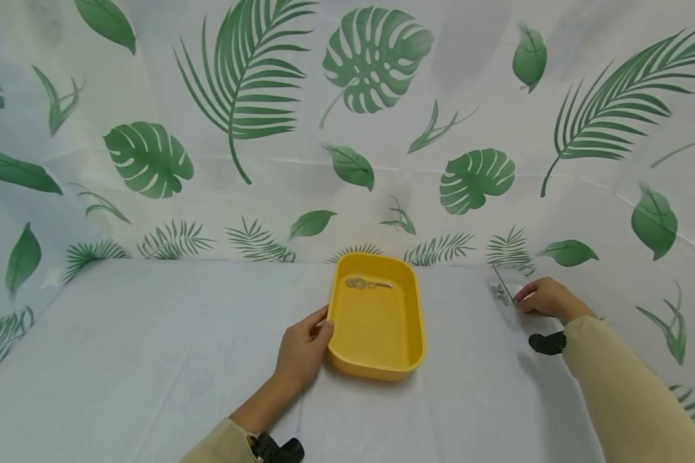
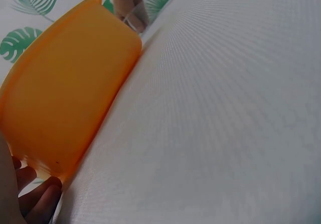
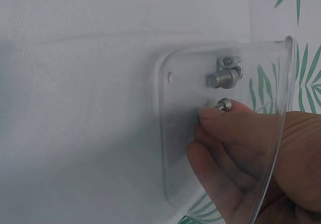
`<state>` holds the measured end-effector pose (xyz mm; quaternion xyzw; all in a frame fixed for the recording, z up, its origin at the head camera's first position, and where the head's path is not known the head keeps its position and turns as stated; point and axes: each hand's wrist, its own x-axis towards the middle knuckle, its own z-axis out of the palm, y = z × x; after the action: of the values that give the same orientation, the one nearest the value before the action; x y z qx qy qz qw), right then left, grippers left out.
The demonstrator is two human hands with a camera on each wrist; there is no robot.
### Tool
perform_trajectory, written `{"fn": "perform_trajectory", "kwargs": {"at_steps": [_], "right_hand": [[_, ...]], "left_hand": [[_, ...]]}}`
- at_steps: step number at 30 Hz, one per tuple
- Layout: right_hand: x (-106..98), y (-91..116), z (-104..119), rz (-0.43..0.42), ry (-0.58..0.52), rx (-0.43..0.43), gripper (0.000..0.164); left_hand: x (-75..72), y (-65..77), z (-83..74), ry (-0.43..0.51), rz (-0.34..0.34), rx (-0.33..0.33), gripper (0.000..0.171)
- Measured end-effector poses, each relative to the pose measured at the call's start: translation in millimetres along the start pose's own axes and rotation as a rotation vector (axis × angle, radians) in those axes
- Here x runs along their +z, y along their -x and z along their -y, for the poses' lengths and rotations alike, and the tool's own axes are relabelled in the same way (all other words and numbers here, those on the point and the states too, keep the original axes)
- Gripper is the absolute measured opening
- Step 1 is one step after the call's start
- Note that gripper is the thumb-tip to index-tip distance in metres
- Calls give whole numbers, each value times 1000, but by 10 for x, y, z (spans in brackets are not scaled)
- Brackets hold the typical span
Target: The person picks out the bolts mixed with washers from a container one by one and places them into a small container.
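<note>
My left hand (image 1: 302,350) holds the left side of a yellow tray (image 1: 376,328), its thumb at the rim. In the left wrist view, fingertips (image 2: 47,191) meet the tray's outer wall. Several metal washers (image 1: 360,283) and a small screw (image 1: 385,285) lie in a row at the tray's far end. Over on the right, my right hand (image 1: 547,299) reaches into a clear plastic box (image 3: 175,133). Thumb and forefinger pinch a small metal screw (image 3: 225,104), its round head showing. Beside it in the box sits a bolt with a nut (image 3: 225,78).
A white cloth (image 1: 168,360) covers the table. Behind it rises a leaf-patterned backdrop (image 1: 382,148), close beyond the tray and the box. The clear box's tall side (image 3: 290,73) stands near my right hand.
</note>
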<state>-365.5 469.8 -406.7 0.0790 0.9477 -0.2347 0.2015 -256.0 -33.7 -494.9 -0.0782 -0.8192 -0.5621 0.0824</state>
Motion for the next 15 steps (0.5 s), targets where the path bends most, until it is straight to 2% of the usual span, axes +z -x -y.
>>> {"fn": "perform_trajectory", "kwargs": {"at_steps": [8,15], "right_hand": [[-33,32,-1,-29,-6,17,32],[-52,86,307,-106,49,-67,44]], "left_hand": [[15,2,-24,17,13,-3,44],[2,1,-13,-4,5,-2,44]]}}
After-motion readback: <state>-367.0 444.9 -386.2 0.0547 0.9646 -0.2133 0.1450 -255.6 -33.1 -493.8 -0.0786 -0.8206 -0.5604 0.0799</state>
